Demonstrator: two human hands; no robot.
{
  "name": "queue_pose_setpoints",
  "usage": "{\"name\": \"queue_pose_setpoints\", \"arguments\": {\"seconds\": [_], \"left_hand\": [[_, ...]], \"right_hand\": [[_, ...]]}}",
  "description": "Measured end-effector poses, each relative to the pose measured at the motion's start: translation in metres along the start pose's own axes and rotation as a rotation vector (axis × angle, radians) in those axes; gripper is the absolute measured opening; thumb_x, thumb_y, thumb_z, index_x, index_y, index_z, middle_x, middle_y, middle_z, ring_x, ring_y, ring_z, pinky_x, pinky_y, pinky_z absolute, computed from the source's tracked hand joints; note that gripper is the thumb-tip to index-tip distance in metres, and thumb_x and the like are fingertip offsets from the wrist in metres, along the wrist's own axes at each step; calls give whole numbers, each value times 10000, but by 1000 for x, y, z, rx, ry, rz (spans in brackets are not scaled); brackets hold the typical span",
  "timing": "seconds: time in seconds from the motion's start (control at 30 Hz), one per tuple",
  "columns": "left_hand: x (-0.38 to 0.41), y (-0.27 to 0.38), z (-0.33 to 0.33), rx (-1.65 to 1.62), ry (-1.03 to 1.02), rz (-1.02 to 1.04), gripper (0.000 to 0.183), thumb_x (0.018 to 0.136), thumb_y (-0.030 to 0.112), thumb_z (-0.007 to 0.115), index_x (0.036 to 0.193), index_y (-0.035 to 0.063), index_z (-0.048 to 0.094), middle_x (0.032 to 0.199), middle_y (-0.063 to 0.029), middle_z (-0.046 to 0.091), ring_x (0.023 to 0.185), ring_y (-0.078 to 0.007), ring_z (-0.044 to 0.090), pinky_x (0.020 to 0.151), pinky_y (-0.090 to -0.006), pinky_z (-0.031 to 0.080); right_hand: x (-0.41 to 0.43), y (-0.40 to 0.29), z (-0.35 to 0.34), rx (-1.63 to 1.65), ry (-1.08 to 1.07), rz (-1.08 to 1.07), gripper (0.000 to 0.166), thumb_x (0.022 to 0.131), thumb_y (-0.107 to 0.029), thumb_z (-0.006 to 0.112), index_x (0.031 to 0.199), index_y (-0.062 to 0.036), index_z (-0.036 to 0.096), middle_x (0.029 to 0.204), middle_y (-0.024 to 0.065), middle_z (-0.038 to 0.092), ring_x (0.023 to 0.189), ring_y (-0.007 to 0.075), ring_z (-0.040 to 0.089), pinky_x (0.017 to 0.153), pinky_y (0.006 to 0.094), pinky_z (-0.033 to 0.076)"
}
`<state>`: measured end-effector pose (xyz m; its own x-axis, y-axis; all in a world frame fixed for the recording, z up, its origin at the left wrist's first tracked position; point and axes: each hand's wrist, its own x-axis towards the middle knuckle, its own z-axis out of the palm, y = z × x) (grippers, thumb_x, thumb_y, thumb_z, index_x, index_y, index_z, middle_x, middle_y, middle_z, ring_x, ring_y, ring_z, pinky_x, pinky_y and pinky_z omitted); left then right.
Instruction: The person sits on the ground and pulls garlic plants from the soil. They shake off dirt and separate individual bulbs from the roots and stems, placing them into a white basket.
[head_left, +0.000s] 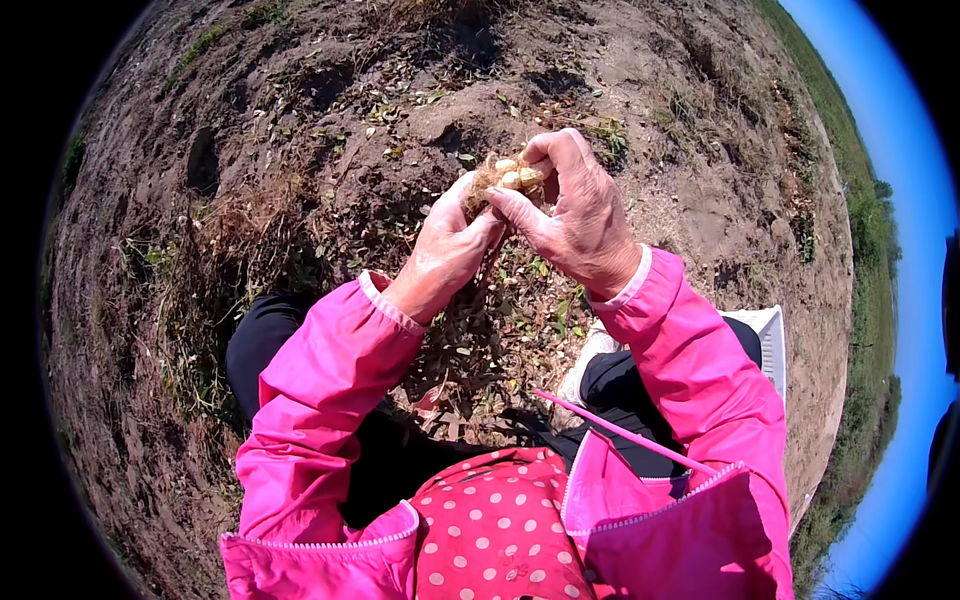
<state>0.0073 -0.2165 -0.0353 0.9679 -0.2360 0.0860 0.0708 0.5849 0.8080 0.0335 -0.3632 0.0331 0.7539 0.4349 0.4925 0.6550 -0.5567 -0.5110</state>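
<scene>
A cluster of pale peanut pods (517, 177) hangs together with a tangle of brown, hairy roots (478, 187) between my two hands. My left hand (448, 244) grips the root end of the peanut plant, and dark stems trail below it in shadow. The thumb and fingers of my right hand (581, 210) are closed around the pods from the other side. Both hands are held above the soil in front of me, their fingertips close together. Some of the pods are hidden behind my right fingers.
A heap of dried peanut plants (240, 232) lies by my left knee. The edge of a white plastic basket (771, 345) shows beyond my right knee. Fallen leaves (495, 330) litter the ground between my legs, near a light shoe (592, 360). Bare, lumpy soil (675, 172) stretches ahead.
</scene>
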Motion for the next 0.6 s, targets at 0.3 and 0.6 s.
{"name": "queue_pose_setpoints", "arguments": {"seconds": [0.3, 0.6], "left_hand": [[-10, 16, 12, -77, -2, -277, 257, 952, 169, 510, 1169, 37, 469, 842, -13, 569, 601, -94, 557, 512, -241, 477], [-10, 28, 6, 36, -142, -338, 320, 874, 329, 637, 1040, 72, 544, 765, 55, 470, 592, -35, 386, 529, -196, 327]], "right_hand": [[-4, 12, 4, 6, -34, -86, 136, 872, -135, 569, 939, -31, 513, 767, 131, 563, 634, 282, 605, 526, 361, 468], [-3, 13, 1, 575, -100, 237, 183, 901, -187, 598, 876, -14, 545, 616, 28, 566, 532, 85, 550, 483, 227, 439]]}}
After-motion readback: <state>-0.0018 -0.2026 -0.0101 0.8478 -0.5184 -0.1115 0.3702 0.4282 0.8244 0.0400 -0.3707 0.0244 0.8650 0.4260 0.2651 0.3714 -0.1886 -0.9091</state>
